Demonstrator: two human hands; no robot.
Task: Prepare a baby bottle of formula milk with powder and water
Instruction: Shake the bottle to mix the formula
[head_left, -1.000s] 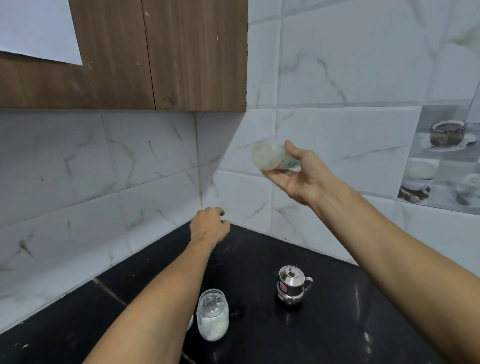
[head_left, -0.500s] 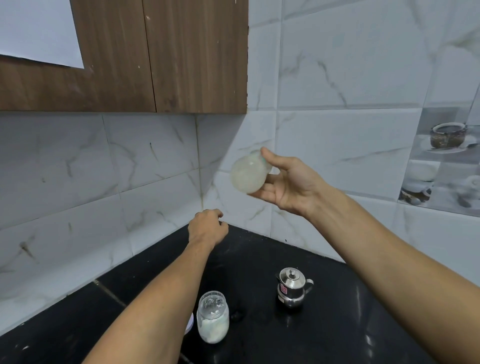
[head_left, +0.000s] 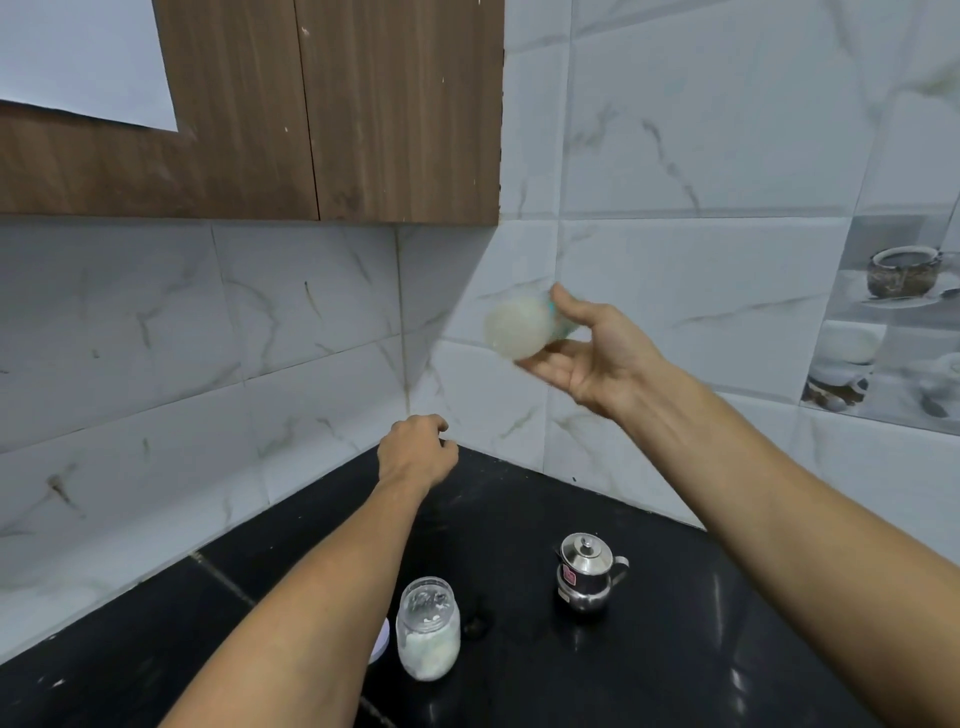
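A person at the corner of a black desk (head_left: 675, 686) holds a baby bottle (head_left: 517, 327) up in the air in front of the tiled wall (head_left: 727, 156), below and to the right of a wooden cupboard (head_left: 337, 130). The right hand (head_left: 597, 364) has it pinched, thumb over the top and fingers underneath. The bottle lies on its side with its base turned toward the viewer, and it is smeared by blur. Its contents look pale and milky, so powder and water both appear to be in already and this reads as the mixing stage. Whether the teat and cap are on cannot be made out. The left hand (head_left: 415, 457) hovers lower and to the left, over the back corner of the desk, its fingers curled in on nothing that can be seen. The two hands are apart, and the bottle touches only the right one. Well below them a glass jar (head_left: 428, 639) partly filled with white powder stands open, its lid (head_left: 381, 642) just beside it and half hidden by the left forearm. A small steel pot (head_left: 589, 571) with its own lid on stands apart to the right. What seems left is finishing the mix, setting the bottle down and closing the jar.
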